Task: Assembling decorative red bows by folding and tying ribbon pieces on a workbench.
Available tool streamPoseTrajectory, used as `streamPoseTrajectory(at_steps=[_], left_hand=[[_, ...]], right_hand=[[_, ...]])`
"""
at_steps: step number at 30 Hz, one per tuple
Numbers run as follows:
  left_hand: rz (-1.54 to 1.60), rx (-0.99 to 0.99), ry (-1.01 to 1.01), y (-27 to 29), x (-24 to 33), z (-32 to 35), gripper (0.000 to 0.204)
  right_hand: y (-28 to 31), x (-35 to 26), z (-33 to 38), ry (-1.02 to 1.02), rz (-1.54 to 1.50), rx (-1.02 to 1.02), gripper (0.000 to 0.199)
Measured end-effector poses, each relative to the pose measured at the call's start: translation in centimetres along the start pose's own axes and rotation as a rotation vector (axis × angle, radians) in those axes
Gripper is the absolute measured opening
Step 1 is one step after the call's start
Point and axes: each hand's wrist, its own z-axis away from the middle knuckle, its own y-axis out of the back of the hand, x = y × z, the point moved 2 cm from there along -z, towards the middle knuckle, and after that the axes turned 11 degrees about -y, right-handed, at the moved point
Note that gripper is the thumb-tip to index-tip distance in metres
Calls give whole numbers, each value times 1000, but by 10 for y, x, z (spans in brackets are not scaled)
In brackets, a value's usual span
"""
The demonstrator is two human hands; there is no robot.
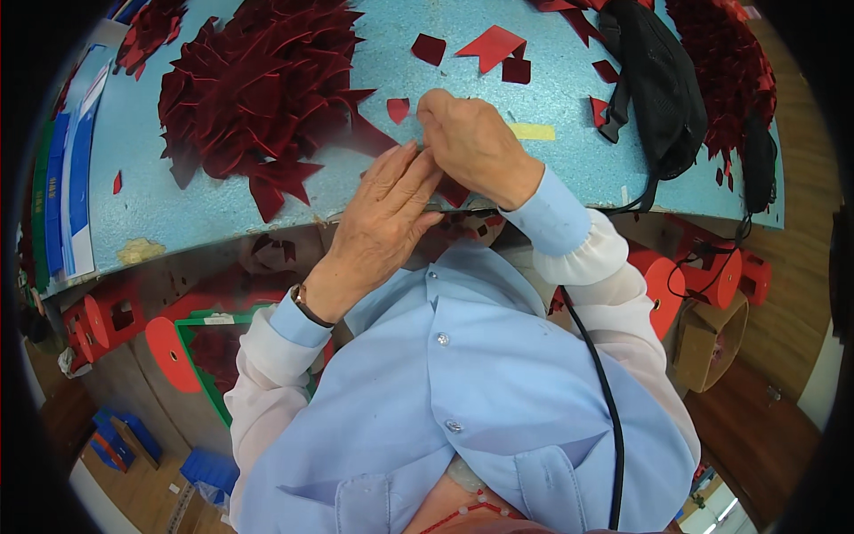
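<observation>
We are resting the left hand [382,212], fingers nearly straight, by a dark red fabric piece [455,191] just under our grip, and curling the right hand [476,147], its hold hidden, we cannot tell, judging the fabric piece light, limp, best taken by its edges.

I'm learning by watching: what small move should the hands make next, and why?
Perhaps press the left hand down to steady the dark red cloth: it shows just below the right hand, whose fingers curl close to the left hand's, with their grip hidden from view.
</observation>
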Motion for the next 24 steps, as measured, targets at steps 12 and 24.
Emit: streamPoseTrajectory(at_steps=[12,24], left_hand=[[66,31,21,7,3,2,43],[59,427,346,34,1,33,19]], right_hand=[[39,21,13,-177,-445,219,9],[45,0,72,56,-256,141,13]])
